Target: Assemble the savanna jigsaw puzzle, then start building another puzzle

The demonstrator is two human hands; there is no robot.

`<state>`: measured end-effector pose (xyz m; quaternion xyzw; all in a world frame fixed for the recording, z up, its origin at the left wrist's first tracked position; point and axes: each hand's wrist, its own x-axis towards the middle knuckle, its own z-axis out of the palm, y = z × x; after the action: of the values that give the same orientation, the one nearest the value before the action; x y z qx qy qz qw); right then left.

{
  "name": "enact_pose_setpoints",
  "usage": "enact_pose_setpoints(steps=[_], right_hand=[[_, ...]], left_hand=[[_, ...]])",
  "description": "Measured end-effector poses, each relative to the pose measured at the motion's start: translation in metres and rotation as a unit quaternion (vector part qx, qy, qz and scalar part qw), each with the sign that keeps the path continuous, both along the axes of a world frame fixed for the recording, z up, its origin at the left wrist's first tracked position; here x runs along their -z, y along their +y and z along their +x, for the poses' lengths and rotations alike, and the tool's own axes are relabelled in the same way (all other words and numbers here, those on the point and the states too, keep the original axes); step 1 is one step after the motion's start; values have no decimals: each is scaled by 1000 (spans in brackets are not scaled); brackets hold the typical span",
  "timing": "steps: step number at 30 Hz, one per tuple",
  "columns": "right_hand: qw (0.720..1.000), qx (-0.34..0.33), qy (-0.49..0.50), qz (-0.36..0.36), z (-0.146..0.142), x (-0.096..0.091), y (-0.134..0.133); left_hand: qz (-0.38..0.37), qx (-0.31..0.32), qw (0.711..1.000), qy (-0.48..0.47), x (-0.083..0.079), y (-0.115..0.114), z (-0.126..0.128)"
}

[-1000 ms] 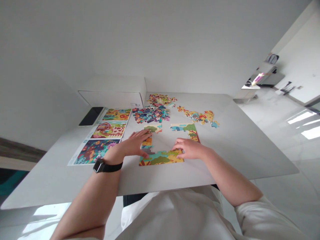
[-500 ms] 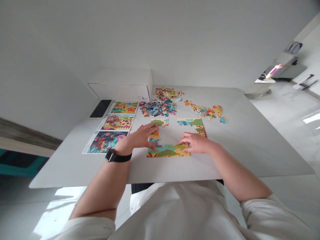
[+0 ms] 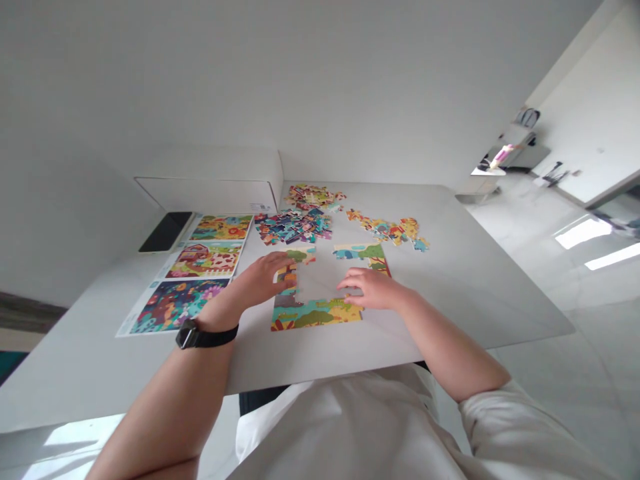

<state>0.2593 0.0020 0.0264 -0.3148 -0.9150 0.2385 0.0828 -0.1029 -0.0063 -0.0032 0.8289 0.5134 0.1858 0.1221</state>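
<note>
A partly joined jigsaw puzzle (image 3: 316, 317) lies on the table in front of me, its lower strip and left side showing green, yellow and blue scenery. My left hand (image 3: 263, 283) rests over the left side, fingers stretched and thumb apart, covering some of the pieces. At the upper left is a short section with a green bush (image 3: 299, 255). An upper right corner section (image 3: 373, 253) stands apart from it. My right hand (image 3: 374, 288) hovers at the lower strip's right end, fingers spread over the bare middle, thumb close to the strip's top edge. No piece shows in either hand.
Behind lie piles of loose pieces: dark blue ones (image 3: 295, 227), reddish-green ones (image 3: 315, 195) and yellow-orange ones (image 3: 390, 230). Left are a sheet with three printed pictures (image 3: 204, 260), a phone (image 3: 167, 231) and a white box (image 3: 210, 195) against the wall.
The view has swung to the right. My left thumb has moved up from the puzzle's lower left corner. My right fingers have come off the lower strip and spread toward the middle.
</note>
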Motion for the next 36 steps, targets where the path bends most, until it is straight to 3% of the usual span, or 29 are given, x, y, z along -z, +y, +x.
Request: enact_pose_setpoints(steps=[3, 6, 11, 15, 19, 28, 33, 36], right_hand=[[995, 70, 54, 46, 13, -3, 12], [974, 188, 90, 91, 38, -7, 38], [927, 354, 18, 125, 82, -12, 103], [924, 351, -62, 138, 88, -4, 138], [937, 312, -95, 129, 78, 9, 152], [879, 440, -109, 145, 83, 30, 160], [896, 407, -87, 154, 89, 32, 156], [887, 426, -96, 151, 90, 33, 152]], left_hand=[[35, -12, 999, -23, -4, 0, 2], [36, -12, 999, -27, -8, -1, 3], [36, 6, 999, -38, -12, -1, 5], [34, 2, 999, -38, -11, -2, 6], [35, -8, 999, -41, -11, -2, 5], [14, -13, 1000, -25, -11, -2, 8], [13, -6, 1000, -23, -8, -1, 7], [14, -7, 1000, -26, -7, 0, 6]])
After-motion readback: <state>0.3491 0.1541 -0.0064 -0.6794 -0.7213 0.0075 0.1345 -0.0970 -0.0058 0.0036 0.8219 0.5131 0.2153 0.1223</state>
